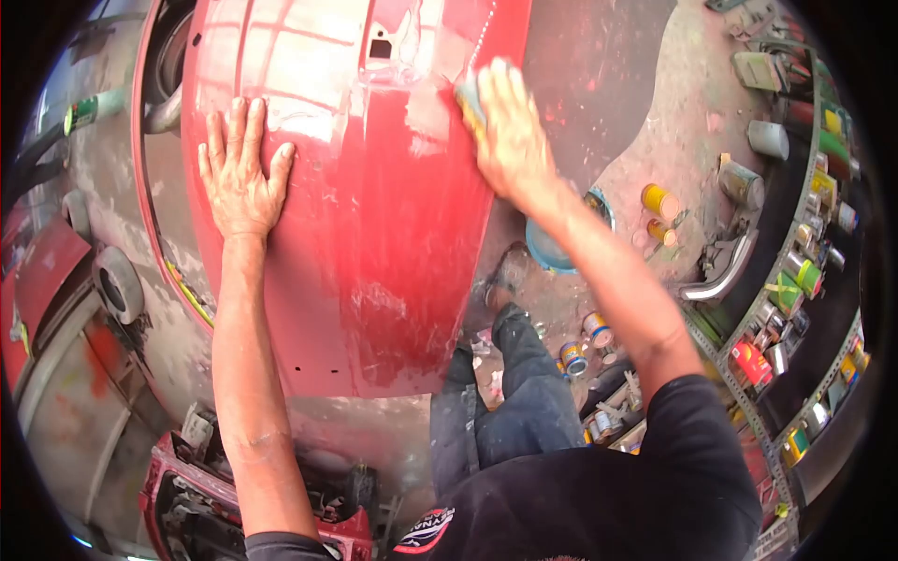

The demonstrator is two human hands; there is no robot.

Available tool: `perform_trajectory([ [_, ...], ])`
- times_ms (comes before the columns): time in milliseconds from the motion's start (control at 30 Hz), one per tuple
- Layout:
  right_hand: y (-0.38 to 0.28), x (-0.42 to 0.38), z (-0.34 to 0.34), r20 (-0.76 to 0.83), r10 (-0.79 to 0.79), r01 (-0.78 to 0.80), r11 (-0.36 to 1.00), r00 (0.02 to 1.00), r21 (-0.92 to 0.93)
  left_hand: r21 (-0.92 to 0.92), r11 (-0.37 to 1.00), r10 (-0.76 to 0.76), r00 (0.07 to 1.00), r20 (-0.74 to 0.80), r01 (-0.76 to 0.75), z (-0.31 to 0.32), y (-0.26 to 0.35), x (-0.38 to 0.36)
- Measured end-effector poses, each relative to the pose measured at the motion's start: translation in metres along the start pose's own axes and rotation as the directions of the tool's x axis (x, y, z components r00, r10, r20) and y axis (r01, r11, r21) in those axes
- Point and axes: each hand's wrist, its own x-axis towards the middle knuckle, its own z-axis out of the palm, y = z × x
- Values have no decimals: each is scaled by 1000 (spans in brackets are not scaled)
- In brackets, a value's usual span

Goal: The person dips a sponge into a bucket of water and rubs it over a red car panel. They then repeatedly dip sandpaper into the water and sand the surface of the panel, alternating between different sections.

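A large red car panel [393,234], wet and glossy in parts, spreads out before me. Flat on its left part lies my left hand [245,173], fingers spread, with nothing in it. My right hand [510,131] is at the panel's upper right edge, pressing a small blue and yellow pad [472,105] against the surface. The pad is partly hidden under the fingers. A square hole [380,48] shows in the panel between the hands, near the top.
Right of the panel, a blue bucket [552,248] stands on the floor near yellow cans [660,202]. Shelves [804,280] of paint cans line the right side. A tyre [119,285] lies at left, and red car parts [196,496] lie below.
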Motion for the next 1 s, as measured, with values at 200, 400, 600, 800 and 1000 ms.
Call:
perform_trajectory([
  [200, 47, 139, -12, -15, 296, -275, 903, 955, 332, -42, 999, 16, 1000, -25, -17, 1, 2, 5],
  [400, -24, -38, 8, 20, 61, -62, 998, 998, 10, -8, 1000, 21, 1000, -15, -21, 2, 1, -1],
  [600, 33, 57, 10, -10, 78, -78, 997, 997, 10, -18, 999, 39, 998, -40, -40, 2, 1, 3],
  [800, -28, -36, 15, -46, 54, -52, 997, 997, 48, -18, 1000, 24, 999, -24, -24, 1, 1, 2],
  [1000, 30, 10, 23, -139, -121, 108, 990, 983, -95, -26, 1000, 13, 1000, -26, -13, 2, 1, -2],
])
